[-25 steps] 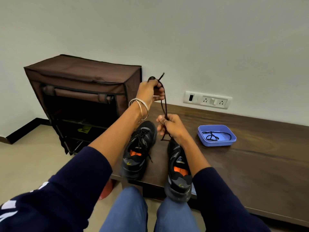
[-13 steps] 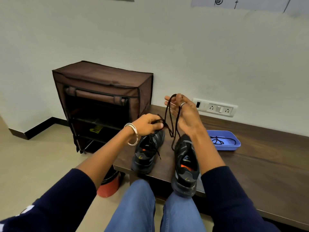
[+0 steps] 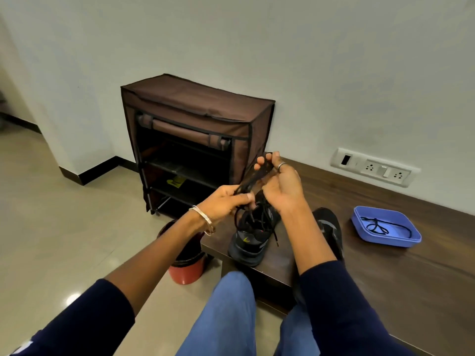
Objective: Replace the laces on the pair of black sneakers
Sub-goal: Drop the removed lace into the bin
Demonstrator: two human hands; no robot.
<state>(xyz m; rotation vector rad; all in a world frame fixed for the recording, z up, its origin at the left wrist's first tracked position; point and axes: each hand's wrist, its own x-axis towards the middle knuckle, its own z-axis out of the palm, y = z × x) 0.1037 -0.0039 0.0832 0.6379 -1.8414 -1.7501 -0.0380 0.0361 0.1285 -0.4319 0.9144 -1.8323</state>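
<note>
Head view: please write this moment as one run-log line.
left hand: grip on black lace | right hand: winding lace | second lace: blue tray

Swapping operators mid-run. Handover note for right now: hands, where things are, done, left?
Left hand: grip pinched on the black lace.
Right hand: fingers hold the same lace's upper loops.
Left black sneaker on the dark wooden bench, laces loose. Right black sneaker beside it, mostly hidden by the forearm. Another black lace lies in the blue plastic tray.
Done: one lace out, bundled in the hands.
Left: cannot tell how much lacing remains.
</note>
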